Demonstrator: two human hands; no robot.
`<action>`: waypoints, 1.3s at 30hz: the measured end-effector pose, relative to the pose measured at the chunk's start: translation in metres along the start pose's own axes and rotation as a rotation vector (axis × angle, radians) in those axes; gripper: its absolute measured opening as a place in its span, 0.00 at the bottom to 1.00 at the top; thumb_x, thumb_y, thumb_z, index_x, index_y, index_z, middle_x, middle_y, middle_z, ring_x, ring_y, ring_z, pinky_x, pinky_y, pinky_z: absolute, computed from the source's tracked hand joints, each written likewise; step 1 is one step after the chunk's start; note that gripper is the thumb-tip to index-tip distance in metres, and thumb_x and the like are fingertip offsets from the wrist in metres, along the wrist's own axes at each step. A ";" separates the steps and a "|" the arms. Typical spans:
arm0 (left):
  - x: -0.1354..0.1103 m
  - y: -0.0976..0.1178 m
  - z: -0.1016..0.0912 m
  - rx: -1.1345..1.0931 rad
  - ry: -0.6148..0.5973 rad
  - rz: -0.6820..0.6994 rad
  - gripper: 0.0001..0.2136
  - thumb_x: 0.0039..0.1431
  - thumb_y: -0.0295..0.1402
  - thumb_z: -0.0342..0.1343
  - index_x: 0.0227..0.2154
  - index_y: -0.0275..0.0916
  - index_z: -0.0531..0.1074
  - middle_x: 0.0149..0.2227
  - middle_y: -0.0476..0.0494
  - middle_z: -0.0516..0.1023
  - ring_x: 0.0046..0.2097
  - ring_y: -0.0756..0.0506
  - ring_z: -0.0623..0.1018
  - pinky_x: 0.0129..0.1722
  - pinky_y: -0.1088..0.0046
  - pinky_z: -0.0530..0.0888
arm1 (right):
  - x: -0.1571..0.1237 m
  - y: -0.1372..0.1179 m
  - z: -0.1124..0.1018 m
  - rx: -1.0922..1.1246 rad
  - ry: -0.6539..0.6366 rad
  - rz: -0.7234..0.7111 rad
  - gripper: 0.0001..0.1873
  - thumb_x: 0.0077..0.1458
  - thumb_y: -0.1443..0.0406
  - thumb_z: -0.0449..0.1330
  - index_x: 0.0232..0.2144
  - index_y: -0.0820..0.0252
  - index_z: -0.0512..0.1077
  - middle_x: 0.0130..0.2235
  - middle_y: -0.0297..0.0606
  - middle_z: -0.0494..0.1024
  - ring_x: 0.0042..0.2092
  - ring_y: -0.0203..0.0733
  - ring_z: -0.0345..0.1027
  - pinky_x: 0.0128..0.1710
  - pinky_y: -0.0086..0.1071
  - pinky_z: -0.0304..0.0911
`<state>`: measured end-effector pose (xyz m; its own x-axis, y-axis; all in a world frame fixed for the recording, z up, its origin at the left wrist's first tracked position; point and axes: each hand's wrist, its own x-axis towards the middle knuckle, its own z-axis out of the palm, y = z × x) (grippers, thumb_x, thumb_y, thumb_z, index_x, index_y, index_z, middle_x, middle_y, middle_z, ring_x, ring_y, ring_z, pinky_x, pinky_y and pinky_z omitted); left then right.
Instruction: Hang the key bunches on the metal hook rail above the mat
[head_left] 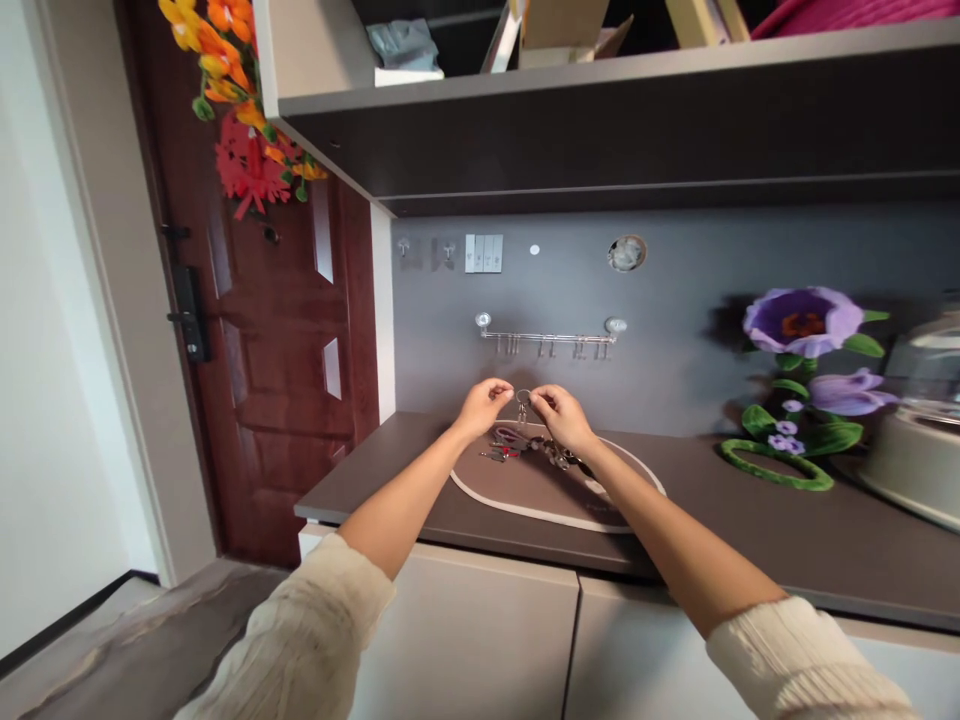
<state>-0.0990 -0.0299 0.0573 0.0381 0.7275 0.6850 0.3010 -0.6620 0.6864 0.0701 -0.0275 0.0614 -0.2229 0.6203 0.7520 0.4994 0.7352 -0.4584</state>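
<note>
Metal ring [523,391] pinched by left hand [486,406] and right hand [562,416], both extended forward.

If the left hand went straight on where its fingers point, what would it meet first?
The left hand would likely meet the metal ring first, then the right hand; exact depth is unclear.

Two hands [487,408] [562,415], one ring [523,391], one mat [540,508]
On the far wall [570,290]: two single hooks [404,248] [448,252] at left, one hook rail [551,338], one round opening [627,253], one white dot [534,250]. On the counter's [694,480] right: two large purple flowers [817,330] [853,391], one green loop [787,480]. At far left, one door [285,400]. The small pieces [510,437] on the mat lie too tangled to count.
</note>
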 end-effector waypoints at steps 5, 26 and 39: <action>-0.003 -0.018 -0.013 0.216 0.126 0.002 0.07 0.54 0.30 0.49 0.30 0.35 0.71 0.31 0.46 0.74 0.33 0.50 0.71 0.38 0.73 0.67 | 0.025 0.001 0.005 0.034 0.026 0.058 0.12 0.51 0.58 0.50 0.28 0.59 0.68 0.27 0.35 0.72 0.31 0.38 0.64 0.34 0.33 0.60; -0.008 -0.042 -0.025 0.855 0.058 0.106 0.11 0.61 0.31 0.42 0.33 0.38 0.70 0.35 0.42 0.73 0.40 0.45 0.68 0.40 0.69 0.63 | 0.121 0.023 0.085 0.232 0.298 0.351 0.08 0.46 0.64 0.52 0.27 0.61 0.69 0.27 0.37 0.74 0.30 0.38 0.67 0.34 0.33 0.63; -0.009 -0.043 -0.026 0.840 0.044 0.114 0.12 0.61 0.32 0.41 0.34 0.38 0.70 0.35 0.42 0.73 0.40 0.45 0.68 0.40 0.69 0.62 | 0.114 0.037 0.097 0.108 0.350 0.376 0.08 0.45 0.64 0.53 0.24 0.60 0.72 0.27 0.40 0.76 0.32 0.41 0.68 0.39 0.34 0.62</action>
<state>-0.1367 -0.0123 0.0282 0.0795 0.6455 0.7596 0.9059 -0.3647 0.2152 -0.0180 0.0966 0.0844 0.2575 0.7315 0.6313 0.3981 0.5150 -0.7591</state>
